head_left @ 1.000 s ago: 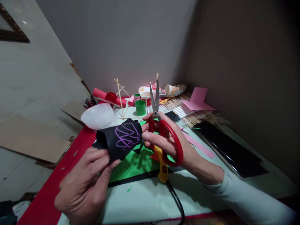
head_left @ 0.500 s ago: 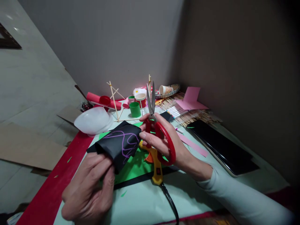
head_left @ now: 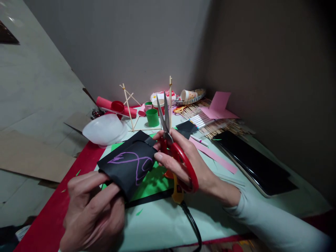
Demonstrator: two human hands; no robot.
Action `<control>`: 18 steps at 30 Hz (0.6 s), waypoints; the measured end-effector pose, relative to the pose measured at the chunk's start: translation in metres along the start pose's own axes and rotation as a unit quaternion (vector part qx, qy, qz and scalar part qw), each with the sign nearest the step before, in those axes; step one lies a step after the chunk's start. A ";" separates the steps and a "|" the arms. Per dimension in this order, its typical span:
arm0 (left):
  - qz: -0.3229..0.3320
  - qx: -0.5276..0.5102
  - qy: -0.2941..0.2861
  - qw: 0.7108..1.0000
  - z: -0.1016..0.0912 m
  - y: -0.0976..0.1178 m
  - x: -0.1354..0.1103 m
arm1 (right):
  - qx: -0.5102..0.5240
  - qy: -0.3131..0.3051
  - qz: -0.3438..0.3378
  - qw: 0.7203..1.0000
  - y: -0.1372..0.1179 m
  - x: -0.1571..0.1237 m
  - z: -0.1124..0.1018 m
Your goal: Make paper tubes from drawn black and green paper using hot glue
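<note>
My left hand (head_left: 93, 210) pinches the near end of a folded black paper (head_left: 128, 162) that bears a purple scribble. My right hand (head_left: 181, 157) grips red-handled scissors (head_left: 177, 150), blades nearly closed and pointing up and away. Its thumb and fingertips also touch the black paper's right edge. Under the paper lies a green sheet (head_left: 151, 182) on the pale table cover.
A yellow glue gun (head_left: 177, 194) with a black cord lies beneath my right hand. A white bowl (head_left: 105, 130), a green cup (head_left: 152, 117), red rolls (head_left: 115, 106), stick frames (head_left: 128, 106), markers (head_left: 201, 122), pink paper (head_left: 219, 105) and a black tray (head_left: 257, 164) crowd the table. Walls close in behind and right.
The black paper has been turned and flattened, its scribble now facing up more. The scissors tilted slightly left and both hands sank a little toward the table.
</note>
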State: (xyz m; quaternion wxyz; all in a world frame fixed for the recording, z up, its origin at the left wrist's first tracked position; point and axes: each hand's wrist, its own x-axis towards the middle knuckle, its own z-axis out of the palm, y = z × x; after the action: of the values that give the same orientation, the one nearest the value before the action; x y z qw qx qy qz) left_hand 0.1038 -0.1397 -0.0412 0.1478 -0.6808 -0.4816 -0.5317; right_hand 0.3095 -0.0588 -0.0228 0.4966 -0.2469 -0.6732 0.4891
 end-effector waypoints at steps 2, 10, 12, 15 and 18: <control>0.039 0.028 -0.019 0.999 -0.001 0.002 0.002 | -0.004 -0.002 0.004 1.000 0.000 0.000 0.001; -0.161 -0.131 0.168 0.964 0.015 0.018 0.018 | 0.013 -0.022 0.032 0.999 0.001 -0.002 0.002; -0.253 -0.193 0.098 0.943 0.012 0.013 0.019 | 0.025 -0.026 0.031 0.999 0.002 -0.001 0.004; -0.362 -0.267 -0.055 0.891 0.008 0.005 0.020 | 0.058 -0.035 0.040 0.997 0.003 0.000 0.009; -0.435 -0.379 -0.114 0.809 0.008 0.011 0.022 | 0.092 -0.035 0.057 0.993 0.003 -0.001 0.011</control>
State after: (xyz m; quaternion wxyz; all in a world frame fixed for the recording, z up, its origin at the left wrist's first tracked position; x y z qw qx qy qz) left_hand 0.1162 -0.1281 -0.0216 -0.4250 -0.4581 -0.5007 -0.5990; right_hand 0.2995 -0.0630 -0.0257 0.4644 -0.2204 -0.6271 0.5852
